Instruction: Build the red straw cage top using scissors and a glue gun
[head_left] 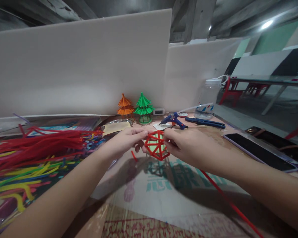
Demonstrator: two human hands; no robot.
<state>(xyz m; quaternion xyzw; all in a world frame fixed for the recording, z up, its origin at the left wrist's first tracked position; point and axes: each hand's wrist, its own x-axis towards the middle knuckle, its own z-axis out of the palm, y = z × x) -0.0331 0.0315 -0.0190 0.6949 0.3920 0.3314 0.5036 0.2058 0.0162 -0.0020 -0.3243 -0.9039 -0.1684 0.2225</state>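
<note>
Between my two hands, above the table, is a red pipe-cleaner frame (157, 144) with spokes meeting at its middle and pale green showing behind them. My left hand (134, 138) pinches its left edge between thumb and fingers. On the opposite edge my right hand (175, 142) has its fingers curled closed on the frame; its fingertips are partly hidden. A long red pipe cleaner (228, 200) runs from below my right forearm to the bottom edge. One short red piece (134, 156) lies beneath my left hand.
Many coloured pipe cleaners (39, 145) cover the left side. An orange tree (125, 105) and a green tree (143, 109) stand by the white partition (89, 66). Behind my right hand lie a blue glue gun (173, 119), a dark blue tool (205, 122), a bottle (208, 99) and a phone (258, 152).
</note>
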